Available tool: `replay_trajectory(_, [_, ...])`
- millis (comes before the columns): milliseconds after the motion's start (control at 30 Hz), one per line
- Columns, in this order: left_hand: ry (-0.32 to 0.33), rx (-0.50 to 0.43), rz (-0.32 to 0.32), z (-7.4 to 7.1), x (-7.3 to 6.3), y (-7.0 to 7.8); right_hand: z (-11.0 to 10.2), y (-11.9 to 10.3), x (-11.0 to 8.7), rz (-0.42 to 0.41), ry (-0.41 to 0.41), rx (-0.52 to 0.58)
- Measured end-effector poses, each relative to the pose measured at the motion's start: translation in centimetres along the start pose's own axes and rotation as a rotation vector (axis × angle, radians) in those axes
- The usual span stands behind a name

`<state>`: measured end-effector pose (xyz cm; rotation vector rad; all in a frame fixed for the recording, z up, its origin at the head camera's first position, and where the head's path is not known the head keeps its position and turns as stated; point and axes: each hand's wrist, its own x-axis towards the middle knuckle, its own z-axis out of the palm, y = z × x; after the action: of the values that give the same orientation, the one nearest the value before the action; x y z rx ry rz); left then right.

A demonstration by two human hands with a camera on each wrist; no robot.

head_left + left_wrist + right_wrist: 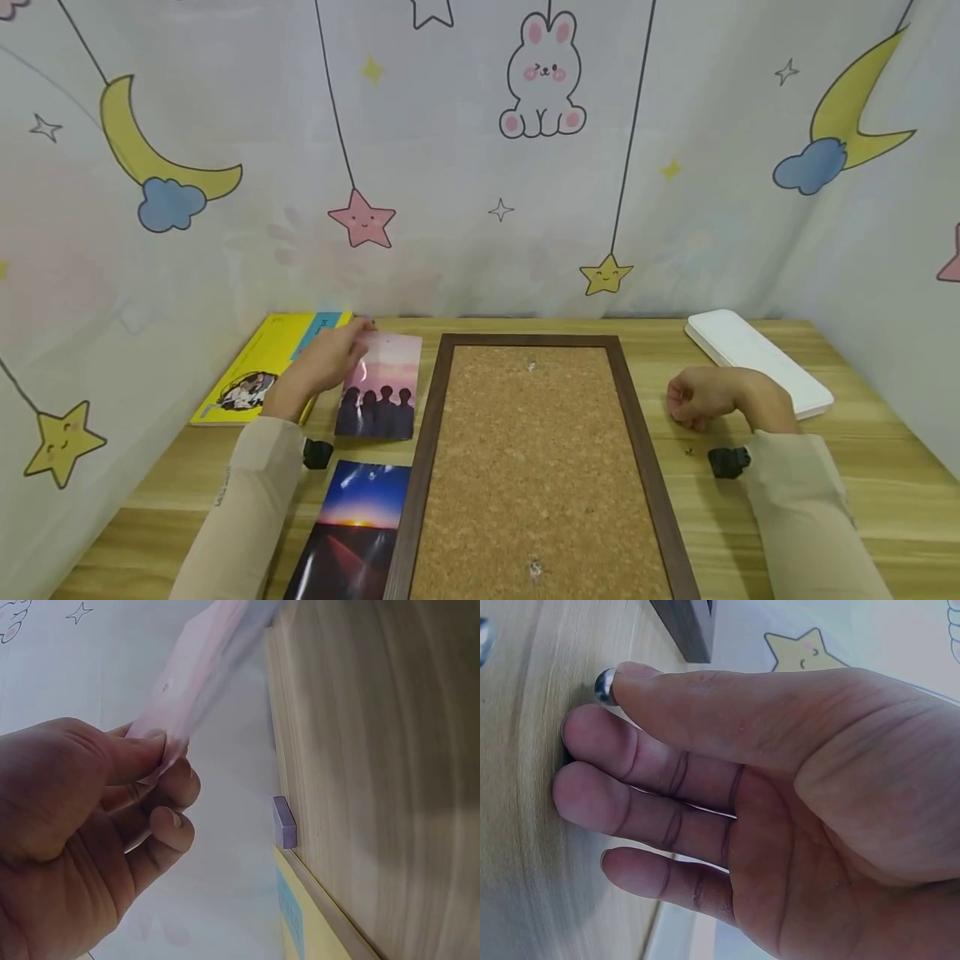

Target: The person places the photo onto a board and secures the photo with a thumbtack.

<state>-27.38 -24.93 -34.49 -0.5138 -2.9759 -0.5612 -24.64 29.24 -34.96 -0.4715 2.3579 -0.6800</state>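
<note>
Pinching left hand (324,360) at pink photo (386,371)

Left of my left grip (330,357): yellow book (266,350), lying flat | just beside that book: small purple block (284,825) | beyond and right of my right grip (708,396): white slab (750,346) | beneath both: wooden table (720,542) | beyond both: pale cloth (450,142) printed with rabbit (544,83), moons (123,125), stars (362,220)

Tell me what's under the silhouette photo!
Wooden table shows beside the silhouette photo, which the left hand pinches; what's directly underneath is hidden in the head view.
</note>
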Motion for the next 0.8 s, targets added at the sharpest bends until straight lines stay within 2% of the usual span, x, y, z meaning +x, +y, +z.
replay_trajectory(467, [0.063,-0.042,0.040,-0.34,0.18,0.37,-0.15,-0.09,-0.08,-0.003,0.010,0.012])
replay_trajectory(800, [0.032,-0.068,0.003,0.16,0.08,0.76,0.04,-0.04,-0.02,0.000,0.006,0.018])
